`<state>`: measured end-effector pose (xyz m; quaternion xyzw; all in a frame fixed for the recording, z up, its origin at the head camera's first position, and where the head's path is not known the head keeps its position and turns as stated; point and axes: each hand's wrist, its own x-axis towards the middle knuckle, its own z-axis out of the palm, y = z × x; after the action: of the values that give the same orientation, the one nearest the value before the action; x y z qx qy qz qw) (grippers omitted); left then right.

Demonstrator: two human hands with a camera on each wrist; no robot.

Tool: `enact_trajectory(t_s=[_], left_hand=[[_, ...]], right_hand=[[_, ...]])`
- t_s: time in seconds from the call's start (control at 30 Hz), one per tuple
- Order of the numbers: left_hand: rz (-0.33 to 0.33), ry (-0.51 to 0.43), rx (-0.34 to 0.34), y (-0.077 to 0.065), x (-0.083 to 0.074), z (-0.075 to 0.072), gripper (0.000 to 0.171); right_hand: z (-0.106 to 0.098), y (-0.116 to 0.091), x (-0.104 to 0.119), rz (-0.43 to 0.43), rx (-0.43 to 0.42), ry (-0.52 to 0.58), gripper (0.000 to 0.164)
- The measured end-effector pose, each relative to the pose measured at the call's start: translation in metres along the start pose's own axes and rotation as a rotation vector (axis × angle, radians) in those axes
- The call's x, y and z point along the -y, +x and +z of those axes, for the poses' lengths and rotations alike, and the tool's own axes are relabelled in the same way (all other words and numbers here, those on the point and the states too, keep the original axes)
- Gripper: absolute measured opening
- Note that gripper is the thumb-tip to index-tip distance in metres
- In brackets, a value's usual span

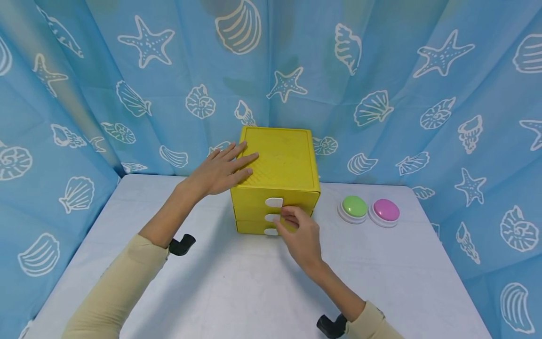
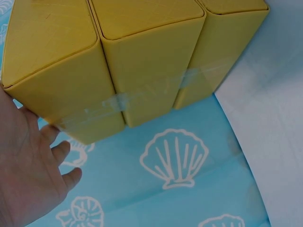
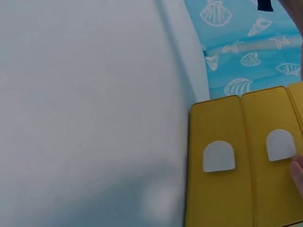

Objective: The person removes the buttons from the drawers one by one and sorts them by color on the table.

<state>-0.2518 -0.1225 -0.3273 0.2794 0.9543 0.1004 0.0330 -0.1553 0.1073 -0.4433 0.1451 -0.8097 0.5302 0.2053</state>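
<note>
A yellow three-drawer box point(image 1: 279, 157) stands on the white table, with white rounded tabs on its drawer fronts. My left hand point(image 1: 218, 172) rests over the left edge of its top, fingers spread; in the left wrist view part of that hand point(image 2: 33, 161) shows beside the box's yellow side. My right hand point(image 1: 301, 235) is at the front, its index finger bent close below the top tab point(image 1: 274, 202) and its thumb beside the middle tab point(image 1: 271, 217). From the right wrist, a fingertip point(image 3: 297, 172) appears right at the corner of the middle drawer's tab point(image 3: 280, 145).
To the right of the box are a green push button point(image 1: 354, 206) and a pink push button point(image 1: 386, 210), both on white bases. A blue curtain point(image 1: 288, 56) with shell and starfish prints surrounds the white tabletop point(image 1: 237, 292) at the back and sides.
</note>
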Motion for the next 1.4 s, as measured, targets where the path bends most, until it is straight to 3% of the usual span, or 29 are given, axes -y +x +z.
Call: enact_trajectory(t_s=[0.6,1.0,1.4], left_hand=[[0.001,-0.013,0.005,0.000,0.001,0.000,0.060],[-0.007,-0.021,-0.015,0.000,0.000,0.002,0.058],[-0.002,-0.026,-0.003,0.000,0.001,0.001,0.058]], right_hand=[[0.011,-0.010,-0.015,0.100,0.010,0.046,0.030],[0.017,-0.011,-0.017,0.081,-0.018,0.039,0.029],[0.018,-0.010,-0.014,0.075,-0.020,0.139,0.026]])
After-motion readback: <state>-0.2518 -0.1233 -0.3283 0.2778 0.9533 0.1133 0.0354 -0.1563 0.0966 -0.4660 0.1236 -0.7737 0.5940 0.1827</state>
